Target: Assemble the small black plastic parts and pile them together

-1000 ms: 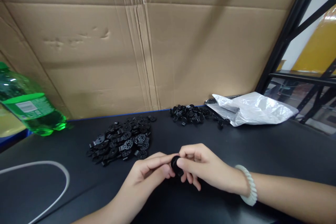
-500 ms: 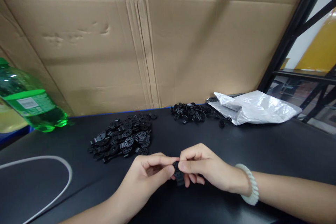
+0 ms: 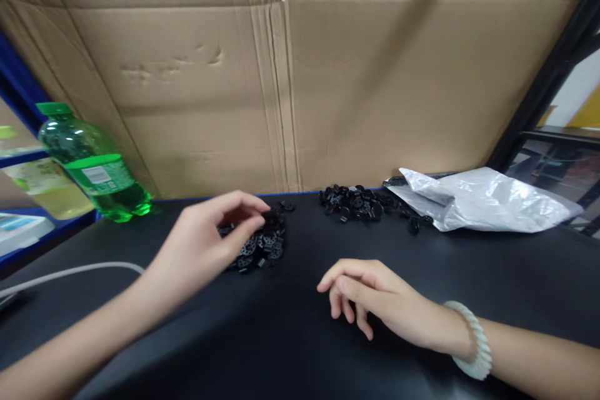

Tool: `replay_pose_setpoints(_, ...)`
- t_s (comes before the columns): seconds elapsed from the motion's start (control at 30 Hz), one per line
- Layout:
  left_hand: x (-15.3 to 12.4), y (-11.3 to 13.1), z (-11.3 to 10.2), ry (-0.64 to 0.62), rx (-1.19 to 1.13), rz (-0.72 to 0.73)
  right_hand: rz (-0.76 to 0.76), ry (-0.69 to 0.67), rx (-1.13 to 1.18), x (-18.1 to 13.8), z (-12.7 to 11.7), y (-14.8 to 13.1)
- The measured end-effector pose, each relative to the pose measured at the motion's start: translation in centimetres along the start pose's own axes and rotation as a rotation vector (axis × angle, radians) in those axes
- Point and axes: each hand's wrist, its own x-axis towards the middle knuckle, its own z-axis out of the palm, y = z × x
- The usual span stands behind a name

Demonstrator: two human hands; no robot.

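Note:
My left hand (image 3: 206, 244) reaches out over the near-left pile of black plastic discs (image 3: 260, 244). Its thumb and forefinger pinch a black disc (image 3: 270, 220) at the top of that pile, and the hand covers the pile's left part. My right hand (image 3: 370, 297) rests low over the black table (image 3: 469, 262) nearer to me. Its fingers are loosely curled and apart, and nothing is in them. A pale beaded bracelet (image 3: 473, 344) is on that wrist. A second, smaller heap of black discs (image 3: 356, 203) lies further back.
A crumpled clear plastic bag (image 3: 482, 206) lies at the back right beside the smaller heap. A green plastic bottle (image 3: 94, 169) stands at the back left. A white cord (image 3: 70, 272) runs along the left of the table. A cardboard wall (image 3: 300, 75) closes the back.
Both hands held one black part together near me. Now my left hand has swung forward and left to the pile with it, and my right hand has let go and stays low.

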Motion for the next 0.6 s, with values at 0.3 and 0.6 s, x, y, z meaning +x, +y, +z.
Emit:
replay_pose_setpoints(0.3, 2.5, -6.1, -3.3, -0.229, 0.52, -0.074, 0.046, -0.028, -0.043, -0.3, 0.4, 0.0)
replay_pose_setpoints(0.6, 0.3, -2.9, 0.1, -0.114, 0.382, 0.099, 0.073, -0.035, -0.069, 0.0, 0.4, 0.2)
